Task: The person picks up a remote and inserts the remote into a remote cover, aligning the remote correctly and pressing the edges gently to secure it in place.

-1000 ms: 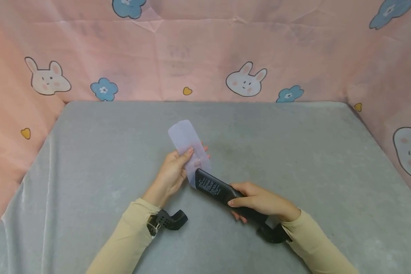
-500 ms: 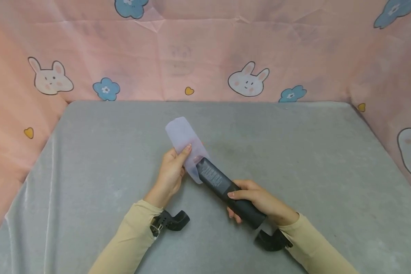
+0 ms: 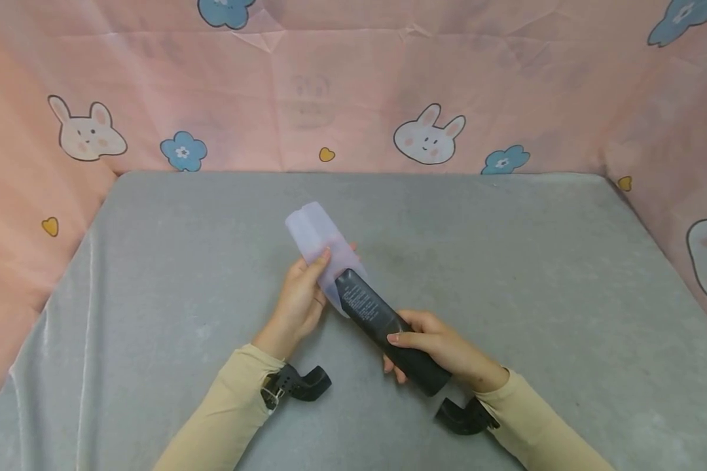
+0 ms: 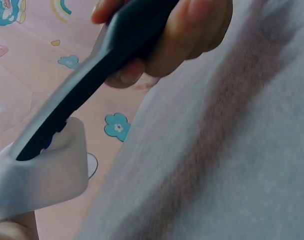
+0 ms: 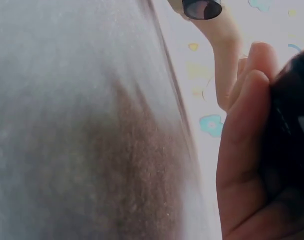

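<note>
In the head view, a black remote control [image 3: 383, 327] with pale print on its back slants up and left toward a translucent whitish sleeve-like cover [image 3: 315, 229]. My left hand [image 3: 297, 294] holds the cover, thumb across its upper face. Around the lower half of the remote, my right hand [image 3: 442, 343] keeps a grip with the thumb on top. The left wrist view shows the remote's tip [image 4: 46, 120] inside the open mouth of the cover [image 4: 56, 170], with small buttons on its underside. Dark and close, the remote [image 5: 292, 120] fills the right edge of the right wrist view beside my fingers.
Both hands are above a table covered in grey cloth [image 3: 507, 275]. A pink curtain [image 3: 353, 85] with rabbits and flowers hangs behind it and at both sides. Each wrist carries a black camera mount, one left [image 3: 309, 384] and one right [image 3: 462, 417].
Over the last second the remote has swung and moved slightly up and left, lining up more closely with the cover. Both hands keep their hold.
</note>
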Available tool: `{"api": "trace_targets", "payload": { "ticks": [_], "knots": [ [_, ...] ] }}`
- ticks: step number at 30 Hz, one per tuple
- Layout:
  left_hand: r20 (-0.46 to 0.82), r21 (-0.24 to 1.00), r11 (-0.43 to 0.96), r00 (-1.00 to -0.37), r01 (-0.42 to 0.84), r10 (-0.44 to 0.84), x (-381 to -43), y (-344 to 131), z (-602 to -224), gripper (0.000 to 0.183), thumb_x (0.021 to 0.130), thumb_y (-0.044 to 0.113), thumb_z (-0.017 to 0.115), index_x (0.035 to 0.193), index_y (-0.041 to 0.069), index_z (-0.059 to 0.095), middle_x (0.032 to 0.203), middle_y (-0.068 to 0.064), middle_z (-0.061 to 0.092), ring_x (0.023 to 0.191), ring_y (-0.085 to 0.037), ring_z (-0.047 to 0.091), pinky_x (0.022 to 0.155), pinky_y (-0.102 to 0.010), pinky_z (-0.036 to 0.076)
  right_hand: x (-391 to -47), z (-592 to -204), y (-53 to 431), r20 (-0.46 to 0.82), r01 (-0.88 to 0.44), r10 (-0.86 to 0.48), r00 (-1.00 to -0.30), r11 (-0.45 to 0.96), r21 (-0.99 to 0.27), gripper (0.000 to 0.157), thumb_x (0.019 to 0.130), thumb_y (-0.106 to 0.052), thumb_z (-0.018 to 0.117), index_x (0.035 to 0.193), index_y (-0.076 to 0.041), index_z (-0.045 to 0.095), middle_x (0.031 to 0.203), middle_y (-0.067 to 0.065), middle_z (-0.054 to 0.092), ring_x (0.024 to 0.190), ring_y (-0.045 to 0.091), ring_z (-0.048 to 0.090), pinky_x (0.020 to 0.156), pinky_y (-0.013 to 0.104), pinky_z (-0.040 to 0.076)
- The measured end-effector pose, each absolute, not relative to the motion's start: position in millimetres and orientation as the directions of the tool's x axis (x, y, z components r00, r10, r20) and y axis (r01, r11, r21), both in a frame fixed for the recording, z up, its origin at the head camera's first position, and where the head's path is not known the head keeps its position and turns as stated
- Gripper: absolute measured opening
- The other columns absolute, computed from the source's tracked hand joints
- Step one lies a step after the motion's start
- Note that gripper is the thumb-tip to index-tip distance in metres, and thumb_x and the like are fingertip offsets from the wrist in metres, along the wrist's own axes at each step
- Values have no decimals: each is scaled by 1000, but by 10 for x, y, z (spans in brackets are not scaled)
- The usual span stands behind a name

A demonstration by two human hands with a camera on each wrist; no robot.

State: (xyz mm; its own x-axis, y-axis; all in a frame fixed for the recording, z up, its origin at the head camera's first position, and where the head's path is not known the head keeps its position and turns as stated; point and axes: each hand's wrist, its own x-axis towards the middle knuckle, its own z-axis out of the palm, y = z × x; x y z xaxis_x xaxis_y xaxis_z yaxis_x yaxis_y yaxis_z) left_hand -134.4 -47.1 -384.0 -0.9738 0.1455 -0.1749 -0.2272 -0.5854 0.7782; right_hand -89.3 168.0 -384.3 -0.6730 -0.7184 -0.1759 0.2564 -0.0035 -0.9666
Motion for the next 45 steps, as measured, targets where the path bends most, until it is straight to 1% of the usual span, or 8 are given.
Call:
{"api": "trace_targets", "payload": {
  "ticks": [7,12,20,24,31,34,39,45],
  "knots": [
    [-157,737,-634,-972,-235,177,-1303,-424,-3834,39,103,13,33,138,-5,34,134,-26,48,112,-23,59,100,-34,43,-889,-3868,1668,-146,250,-709,-690,-44,-967,23,97,-9,45,106,13,48,81,15,67,61,18,64,59,29,53],
    [-137,724,-656,-976,-214,167,-1282,-393,-3830,39,104,15,33,138,-5,34,135,-24,48,113,-22,59,100,-33,43,-881,-3891,1652,-106,233,-691,-715,-92,-968,28,97,-7,44,110,18,45,83,14,68,62,18,65,60,31,54],
    [-120,716,-667,-978,-205,171,-1214,-296,-3832,41,104,17,31,137,-7,37,131,-20,54,112,-20,59,100,-33,43,-866,-3893,1634,-101,224,-683,-723,-93,-970,28,97,-7,44,112,17,46,83,13,68,63,17,65,61,31,55],
    [-109,717,-664,-975,-212,193,-1169,-237,-3838,41,104,17,31,137,-8,36,133,-23,51,116,-21,56,102,-33,41,-853,-3906,1619,-107,239,-656,-747,-114,-964,30,97,-7,44,116,17,44,83,14,68,63,19,65,60,33,55],
    [-93,728,-652,-973,-212,212,-1127,-177,-3874,41,104,15,33,139,-7,33,137,-26,45,123,-25,50,103,-33,39,-837,-3910,1593,-119,271,-621,-775,-156,-950,24,96,-5,45,112,12,48,81,13,69,63,19,67,60,32,56],
    [-100,723,-653,-970,-224,222,-1120,-152,-3895,41,104,15,34,139,-5,32,138,-25,45,123,-26,50,104,-33,39,-825,-3897,1589,-155,300,-582,-798,-161,-940,24,94,-5,48,111,12,50,78,13,69,63,20,68,59,32,57],
    [-100,723,-651,-968,-228,228,-1110,-141,-3902,41,104,15,34,139,-4,31,137,-24,46,123,-25,50,103,-34,39,-815,-3886,1578,-206,324,-528,-824,-141,-935,32,93,-6,53,114,17,48,76,14,70,65,23,69,60,34,57],
    [-101,728,-658,-979,-194,176,-1137,-185,-3858,37,103,13,36,135,-7,37,128,-18,56,112,-20,58,99,-32,44,-825,-3915,1562,-194,299,-524,-830,-124,-946,38,93,-6,55,118,20,45,81,17,69,72,23,69,68,37,57]
  ]
}}
